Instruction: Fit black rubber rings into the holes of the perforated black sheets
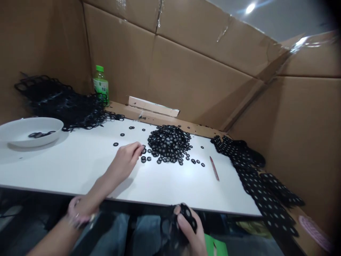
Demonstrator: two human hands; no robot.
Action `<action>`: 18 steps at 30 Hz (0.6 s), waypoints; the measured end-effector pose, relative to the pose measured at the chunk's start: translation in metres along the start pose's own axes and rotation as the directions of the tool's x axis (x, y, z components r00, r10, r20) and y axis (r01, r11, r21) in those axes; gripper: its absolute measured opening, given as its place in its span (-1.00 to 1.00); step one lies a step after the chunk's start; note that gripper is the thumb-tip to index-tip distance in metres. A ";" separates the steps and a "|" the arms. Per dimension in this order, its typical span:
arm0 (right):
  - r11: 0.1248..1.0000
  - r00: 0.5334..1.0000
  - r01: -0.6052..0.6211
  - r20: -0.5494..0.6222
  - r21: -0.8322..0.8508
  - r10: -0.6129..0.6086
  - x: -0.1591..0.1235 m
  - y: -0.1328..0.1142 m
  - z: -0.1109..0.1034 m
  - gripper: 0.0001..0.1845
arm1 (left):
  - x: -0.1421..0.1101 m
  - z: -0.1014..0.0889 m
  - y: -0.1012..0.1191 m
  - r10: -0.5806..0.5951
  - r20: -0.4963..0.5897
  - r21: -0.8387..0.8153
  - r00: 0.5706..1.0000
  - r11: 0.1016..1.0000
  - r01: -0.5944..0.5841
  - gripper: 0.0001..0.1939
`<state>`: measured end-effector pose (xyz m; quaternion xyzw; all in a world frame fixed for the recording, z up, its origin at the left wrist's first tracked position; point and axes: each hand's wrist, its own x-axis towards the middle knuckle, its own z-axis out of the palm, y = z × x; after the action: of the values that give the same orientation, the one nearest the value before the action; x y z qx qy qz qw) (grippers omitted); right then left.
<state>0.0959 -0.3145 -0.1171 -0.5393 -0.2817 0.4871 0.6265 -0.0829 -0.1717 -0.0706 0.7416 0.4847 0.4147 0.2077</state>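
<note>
My left hand (pixel 129 156) reaches over the white table, thumb and fingers pinched together at a small black ring (pixel 144 149) left of the heap. Beside it lie more loose black rings (pixel 143 159). The large heap of black rings (pixel 169 142) sits mid-table, with single rings scattered around it. Below the table's front edge, my right hand (pixel 193 227) is closed on a black piece with round holes (pixel 186 215); its lower part is dark and blurred.
A white bowl (pixel 34 142) holding a few black rings stands at left, before a tangle of black perforated scrap (pixel 66 105). Behind is a green bottle (pixel 101 85). A red pen (pixel 214 169) and black dotted strips (pixel 261 185) lie right. Cardboard walls (pixel 186 71) enclose the table (pixel 87 163).
</note>
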 end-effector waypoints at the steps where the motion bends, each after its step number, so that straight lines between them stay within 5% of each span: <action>1: 1.000 1.000 -0.015 -0.022 0.002 0.015 0.001 0.000 0.002 -0.61 | 0.016 0.000 -0.006 0.046 0.020 0.118 0.999 0.992 -0.048 -0.73; 5: 0.997 0.999 -0.049 -0.006 -0.061 0.048 0.008 -0.005 0.016 -0.57 | 0.059 0.020 -0.016 0.076 0.299 0.421 0.951 0.884 -0.203 -0.78; 8: 0.997 0.996 -0.053 0.064 -0.062 0.057 0.011 -0.009 0.023 -0.62 | 0.064 0.034 -0.013 0.045 0.320 0.471 0.946 0.859 -0.201 -0.86; 11: 0.989 0.996 -0.017 0.081 -0.145 0.029 0.012 -0.012 0.026 -0.65 | 0.049 0.032 0.001 0.086 0.290 0.421 0.953 0.883 -0.208 -0.81; 13: 0.981 0.996 -0.005 0.082 -0.192 0.021 0.012 -0.014 0.027 -0.65 | 0.030 0.024 0.014 0.123 0.341 0.227 0.932 0.951 -0.208 -0.76; 15: 0.984 0.995 -0.009 0.094 -0.178 0.026 0.012 -0.014 0.027 -0.65 | 0.008 0.016 0.025 0.122 0.512 -0.015 0.850 0.991 -0.133 -0.70; 18: 0.996 0.982 -0.041 0.184 -0.074 0.054 0.013 -0.012 0.024 -0.63 | -0.020 0.008 0.034 0.102 0.733 -0.201 0.673 0.977 0.071 -0.69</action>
<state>0.0837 -0.2927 -0.1016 -0.5198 -0.3429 0.5398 0.5664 -0.0616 -0.2040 -0.0599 0.8231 0.3057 0.1303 0.4605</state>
